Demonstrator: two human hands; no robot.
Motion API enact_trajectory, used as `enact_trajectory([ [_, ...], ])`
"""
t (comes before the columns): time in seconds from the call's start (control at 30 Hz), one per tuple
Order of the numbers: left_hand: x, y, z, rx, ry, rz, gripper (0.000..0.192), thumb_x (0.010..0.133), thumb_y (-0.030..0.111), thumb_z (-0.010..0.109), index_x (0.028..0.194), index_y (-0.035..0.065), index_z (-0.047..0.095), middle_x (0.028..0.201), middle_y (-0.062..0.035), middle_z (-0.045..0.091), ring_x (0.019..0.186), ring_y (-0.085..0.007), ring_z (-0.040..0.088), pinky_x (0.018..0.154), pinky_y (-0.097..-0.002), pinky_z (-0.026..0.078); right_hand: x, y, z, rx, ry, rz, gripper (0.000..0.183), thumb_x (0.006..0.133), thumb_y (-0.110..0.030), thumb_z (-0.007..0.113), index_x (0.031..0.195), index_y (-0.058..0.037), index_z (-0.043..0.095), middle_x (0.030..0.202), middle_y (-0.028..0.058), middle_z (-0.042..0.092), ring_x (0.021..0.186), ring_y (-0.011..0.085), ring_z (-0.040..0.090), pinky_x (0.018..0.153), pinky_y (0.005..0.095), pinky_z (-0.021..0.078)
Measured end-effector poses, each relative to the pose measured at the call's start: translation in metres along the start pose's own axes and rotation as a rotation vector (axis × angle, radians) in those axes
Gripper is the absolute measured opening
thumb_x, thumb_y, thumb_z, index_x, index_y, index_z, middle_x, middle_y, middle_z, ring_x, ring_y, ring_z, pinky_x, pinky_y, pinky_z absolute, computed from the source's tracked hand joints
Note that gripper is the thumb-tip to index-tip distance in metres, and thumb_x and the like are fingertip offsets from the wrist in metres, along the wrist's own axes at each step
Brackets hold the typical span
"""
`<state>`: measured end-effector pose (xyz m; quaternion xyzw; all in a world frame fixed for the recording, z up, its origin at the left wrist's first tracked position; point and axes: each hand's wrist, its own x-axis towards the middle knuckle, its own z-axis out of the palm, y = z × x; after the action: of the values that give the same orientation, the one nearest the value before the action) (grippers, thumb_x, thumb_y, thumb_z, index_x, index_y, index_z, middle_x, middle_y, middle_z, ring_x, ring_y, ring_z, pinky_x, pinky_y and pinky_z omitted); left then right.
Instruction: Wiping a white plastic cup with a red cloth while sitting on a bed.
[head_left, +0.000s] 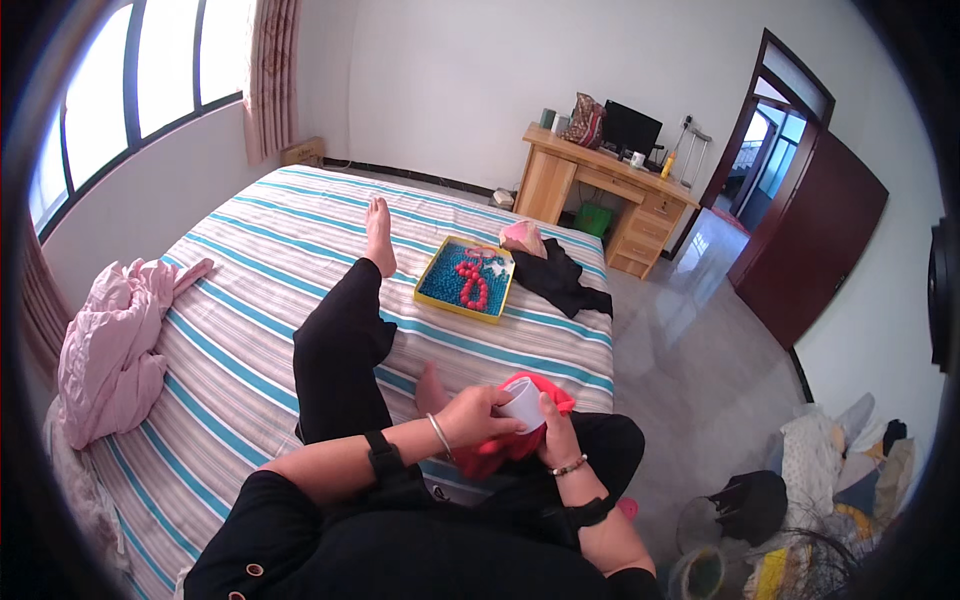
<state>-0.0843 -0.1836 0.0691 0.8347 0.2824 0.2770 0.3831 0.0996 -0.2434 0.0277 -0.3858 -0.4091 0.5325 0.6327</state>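
Between my two hands is a white cylindrical piece (523, 406), tilted, which looks like a hollow cup or ring. My left hand (474, 417) grips its left side, fingers on the rim and thumb below. My right hand (556, 433) grips it from the right, thumb along its side. Bright red cloth (547, 388) shows behind the white piece and hangs below my hands over my lap. On the bed in front of me lies a shallow yellow box (457, 313) of small blue beads (444, 280), with a string of large red beads (472, 289) on top.
Striped sheeting covers the bed (240, 360). Black cloth (564, 281) and a pink item (523, 237) lie beyond the box; pink bedding (120, 352) is heaped at left. A wooden desk (547, 184) with a monitor (632, 127) stands by the far wall. Bagged items (810, 465) crowd the floor at right.
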Motion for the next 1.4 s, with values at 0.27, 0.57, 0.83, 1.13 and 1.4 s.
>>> enact_trajectory([
  [0.27,0.009,-0.025,-0.004,-0.023,0.009,0.14,0.034,0.073,0.021,0.081,0.098,0.0022,0.066,0.089,-0.0157,0.067,0.081,-0.0265,0.067,0.073,-0.0353,0.053,0.006,0.029,-0.027,0.421,-0.227,0.401,0.074,0.089,-0.058,0.058,0.138,-0.0046,0.042,0.134,0.0148,0.054,0.121,0.0282,0.055,0.104,0.044,0.0444],
  [0.57,0.01,-0.036,-0.089,-0.056,0.062,0.083,0.025,0.078,0.004,0.075,0.101,0.0036,0.066,0.1,-0.0078,0.067,0.087,-0.0176,0.065,0.077,-0.029,0.053,0.041,0.007,-0.054,0.442,-0.114,0.306,0.074,0.087,-0.061,0.058,0.137,-0.0062,0.046,0.135,0.0126,0.055,0.124,0.0296,0.053,0.107,0.0477,0.041],
  [0.83,0.022,-0.103,-0.201,0.472,0.123,-0.051,0.032,0.08,0.022,0.073,0.108,0.0076,0.07,0.119,-0.0172,0.064,0.115,-0.0318,0.058,0.103,-0.0406,0.042,0.097,-0.049,-0.093,0.495,-0.035,0.059,0.07,0.094,-0.061,0.046,0.135,-0.0058,0.048,0.132,0.012,0.057,0.122,0.028,0.055,0.105,0.0445,0.0428],
  [1.13,0.038,-0.127,-0.181,0.242,-0.071,-0.201,0.029,0.084,0.021,0.068,0.111,0.0095,0.07,0.126,-0.0142,0.061,0.129,-0.0296,0.048,0.116,-0.0422,0.027,0.142,-0.028,-0.13,0.709,-0.124,0.112,0.066,0.092,-0.059,0.053,0.13,-0.0047,0.052,0.124,0.0117,0.062,0.114,0.0264,0.06,0.098,0.0424,0.0482],
  [1.4,0.043,-0.082,-0.161,0.249,-0.07,-0.288,0.028,0.082,0.018,0.068,0.108,0.0087,0.071,0.124,-0.0132,0.063,0.131,-0.0302,0.046,0.115,-0.0413,0.029,0.128,-0.017,-0.142,0.658,-0.05,0.166,0.062,0.092,-0.055,0.056,0.127,-0.0041,0.054,0.123,0.0116,0.062,0.115,0.0252,0.059,0.101,0.0419,0.0463],
])
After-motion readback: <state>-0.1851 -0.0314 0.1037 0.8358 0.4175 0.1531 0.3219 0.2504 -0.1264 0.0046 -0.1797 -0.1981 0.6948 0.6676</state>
